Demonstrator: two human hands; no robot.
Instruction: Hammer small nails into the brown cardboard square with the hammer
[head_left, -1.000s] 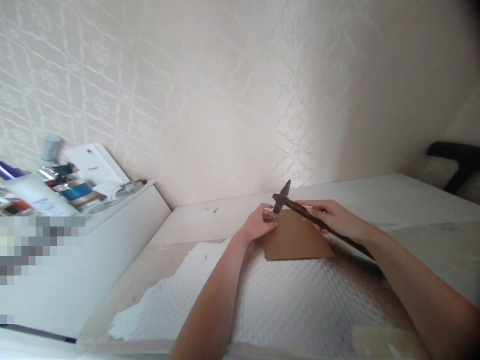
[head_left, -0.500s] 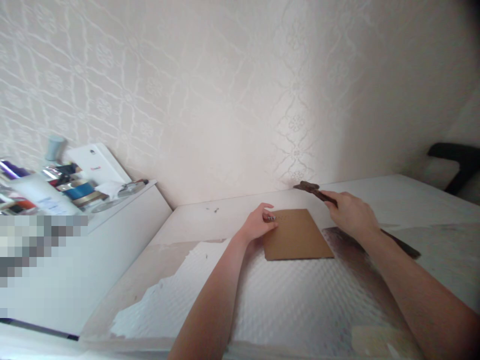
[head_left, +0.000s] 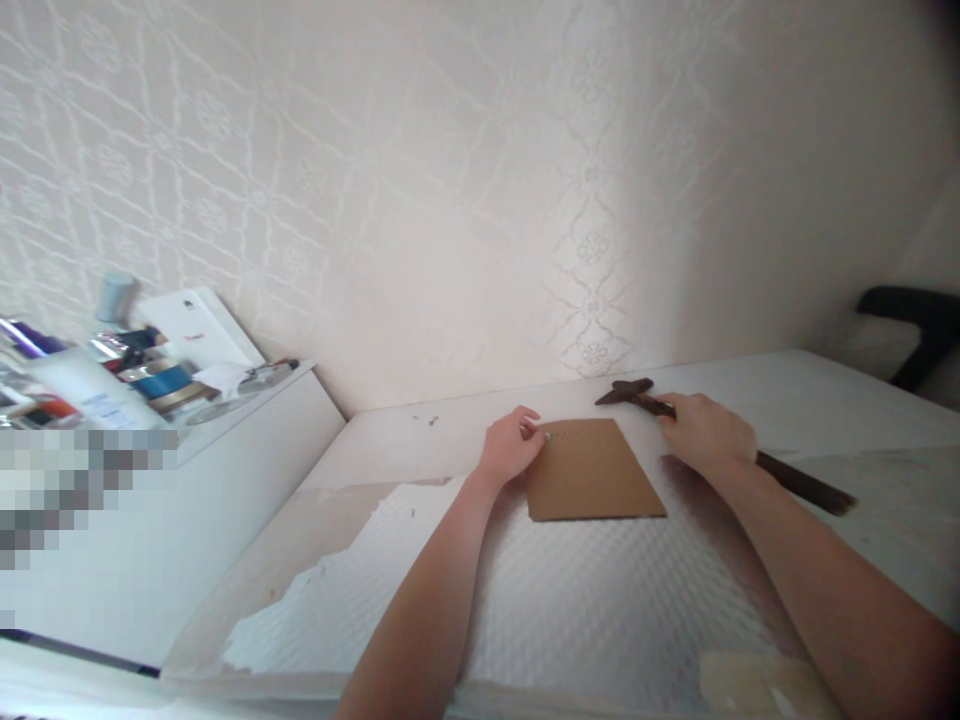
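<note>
My right hand (head_left: 709, 430) is wrapped round the handle of a dark, worn hammer (head_left: 626, 391). The hammer's head is raised beyond the upper right corner of a brown cardboard piece (head_left: 596, 475), and its handle sticks out behind my wrist. My left hand (head_left: 514, 443) rests at the cardboard's upper left edge, thumb and fingers pinched together. A tiny pale, shiny tip shows at those fingertips; it looks like a nail, mostly hidden by the fingers. A short row of small dark marks runs along the cardboard's top, right of the fingertips.
Several small metal bits (head_left: 431, 420) lie on the white surface to the left. Textured white sheeting (head_left: 585, 600) lies under the cardboard. At left stands a white cabinet (head_left: 247, 500) with bottles and a white box (head_left: 199, 330). A patterned wall rises behind; a black object (head_left: 919, 310) is at right.
The hammer's head has shifted slightly right and down, turning in my right hand. My left fingers have closed in a little, covering more of the small shiny piece. The cardboard stays put.
</note>
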